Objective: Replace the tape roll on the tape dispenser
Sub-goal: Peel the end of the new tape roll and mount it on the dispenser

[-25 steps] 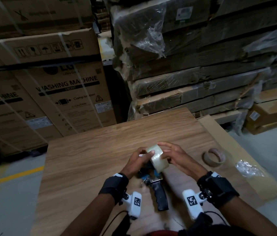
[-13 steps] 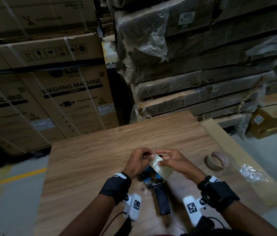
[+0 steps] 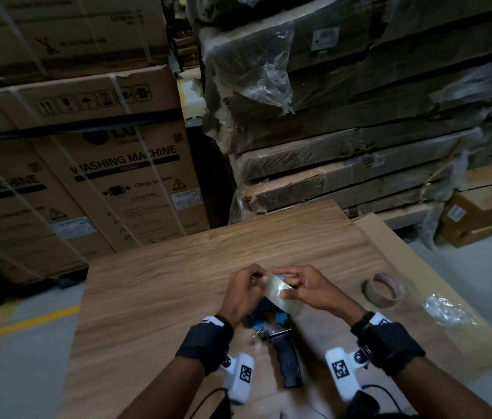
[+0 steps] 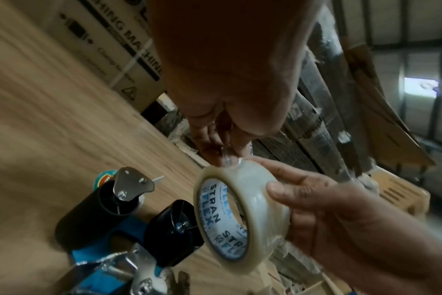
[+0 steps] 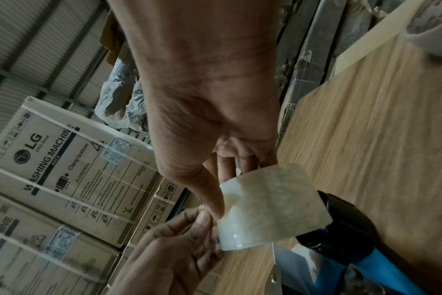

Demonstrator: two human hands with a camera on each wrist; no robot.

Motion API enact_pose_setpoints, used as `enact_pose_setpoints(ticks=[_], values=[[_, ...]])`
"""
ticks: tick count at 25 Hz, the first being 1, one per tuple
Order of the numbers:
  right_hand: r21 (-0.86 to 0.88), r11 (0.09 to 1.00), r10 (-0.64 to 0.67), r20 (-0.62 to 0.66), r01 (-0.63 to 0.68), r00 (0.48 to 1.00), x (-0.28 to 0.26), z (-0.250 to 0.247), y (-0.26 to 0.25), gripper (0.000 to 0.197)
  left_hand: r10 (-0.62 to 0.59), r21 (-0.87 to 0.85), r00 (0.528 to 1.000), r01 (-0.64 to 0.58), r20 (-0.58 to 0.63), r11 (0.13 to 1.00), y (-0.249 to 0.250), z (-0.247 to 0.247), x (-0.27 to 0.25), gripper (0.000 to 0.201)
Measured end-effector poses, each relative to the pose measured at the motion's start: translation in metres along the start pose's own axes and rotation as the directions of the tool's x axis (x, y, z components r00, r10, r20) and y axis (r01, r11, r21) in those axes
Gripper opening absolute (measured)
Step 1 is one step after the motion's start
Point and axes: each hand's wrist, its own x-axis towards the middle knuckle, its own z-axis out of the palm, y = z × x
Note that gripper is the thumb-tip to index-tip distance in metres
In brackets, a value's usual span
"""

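Note:
A new clear tape roll [image 3: 281, 295] with a blue-printed core is held just above the dispenser. My right hand [image 3: 284, 286] grips the roll [image 4: 255, 191], thumb on its outer face and fingers over the far rim. My left hand [image 3: 258, 278] pinches a bit of clear tape at the roll's top edge [image 4: 227, 158]. The blue tape dispenser [image 3: 270, 323] lies on the wooden table [image 3: 163, 282] under my hands, its black handle [image 3: 288, 362] towards me. Its black hub [image 4: 99, 205] is bare. In the right wrist view the roll [image 5: 273, 205] hides part of the dispenser [image 5: 341, 235].
An empty brown cardboard core [image 3: 385, 290] lies on the table to the right, with crumpled clear wrap [image 3: 447, 309] beyond it on a cardboard sheet. Stacked washing machine cartons [image 3: 123, 182] and wrapped flat boxes [image 3: 344, 140] stand behind the table.
The roll has been turned in my hands from broad face up to tilted edge-on. My left fingertips have moved to its top edge and now pinch there.

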Motion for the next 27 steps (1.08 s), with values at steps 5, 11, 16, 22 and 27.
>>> enact_pose_setpoints(ticks=[5, 11, 16, 22, 27], values=[[0.016, 1.0, 0.009, 0.125, -0.011, 0.992, -0.001, -0.007, 0.006, 0.056, -0.168, -0.389, 0.958, 0.25, 0.232, 0.887, -0.007, -0.009, 0.0, 0.016], [0.016, 0.999, 0.034, 0.062, -0.035, 0.998, 0.005, 0.002, 0.007, 0.065, -0.032, -0.047, 0.999, 0.032, -0.007, 0.998, 0.002, -0.008, -0.007, 0.011], [0.025, 1.0, 0.012, 0.114, -0.015, 0.993, 0.007, 0.001, -0.004, 0.059, -0.031, -0.081, 0.996, 0.025, -0.082, 0.996, -0.001, -0.006, -0.009, 0.018], [-0.001, 0.999, 0.047, 0.128, -0.047, 0.991, 0.0, -0.007, -0.003, 0.074, -0.28, -0.469, 0.932, 0.357, 0.229, 0.808, -0.006, -0.017, -0.005, 0.022], [-0.02, 0.992, 0.125, 0.17, -0.123, 0.977, 0.0, -0.015, -0.005, 0.09, -0.24, -0.557, 0.935, 0.35, 0.262, 0.753, -0.005, -0.02, -0.003, 0.021]])
